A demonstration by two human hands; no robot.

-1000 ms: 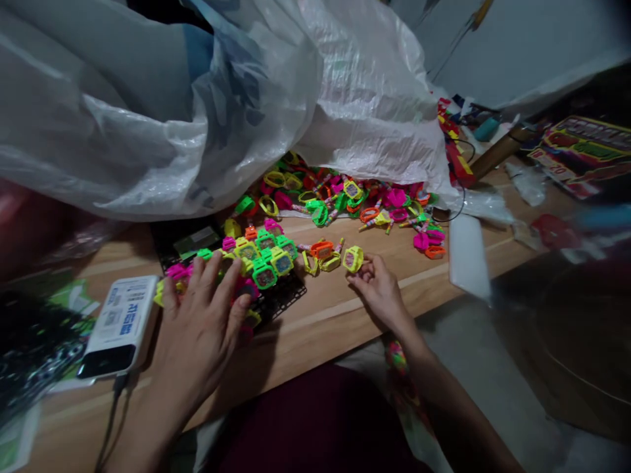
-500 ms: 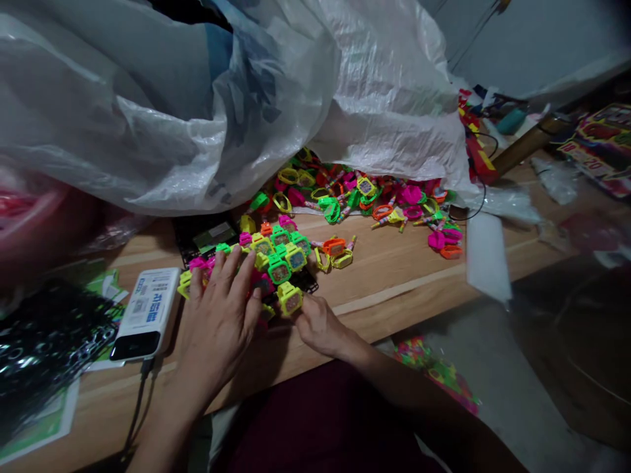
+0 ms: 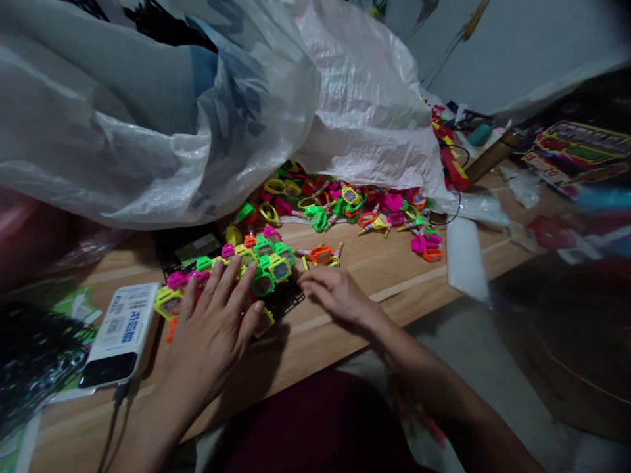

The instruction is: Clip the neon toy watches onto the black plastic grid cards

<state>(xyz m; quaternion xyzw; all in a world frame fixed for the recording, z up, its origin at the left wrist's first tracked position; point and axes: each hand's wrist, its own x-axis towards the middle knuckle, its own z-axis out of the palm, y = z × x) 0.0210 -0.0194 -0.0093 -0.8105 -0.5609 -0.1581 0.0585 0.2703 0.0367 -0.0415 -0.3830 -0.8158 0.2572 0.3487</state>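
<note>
Bright plastic toy watches (image 3: 279, 268) in yellow, green, pink and orange lie bunched together on a black lattice tray (image 3: 288, 303). My left hand (image 3: 217, 312) rests across the bunch with its fingers spread, covering some of the watches. A yellow watch (image 3: 265, 322) shows partly beside my left thumb. Close to the tray's right edge is my right hand (image 3: 335, 292), its fingers curled together. Whatever they hold, if anything, is hidden. Just beyond it lies an orange toy watch (image 3: 321, 254) with yellow pieces around it.
Behind is a heap of colourful toy watches (image 3: 345, 203) below large white plastic sacks (image 3: 365, 98). On the left, a white power bank (image 3: 123, 328) with a cable sits near black plastic parts (image 3: 39, 355). A white block (image 3: 466, 256) lies at the right edge of the table.
The yellow watch at my right fingertips is no longer there. My right hand has moved slightly right and up. The view has shifted, and my left hand stays on the bunch.
</note>
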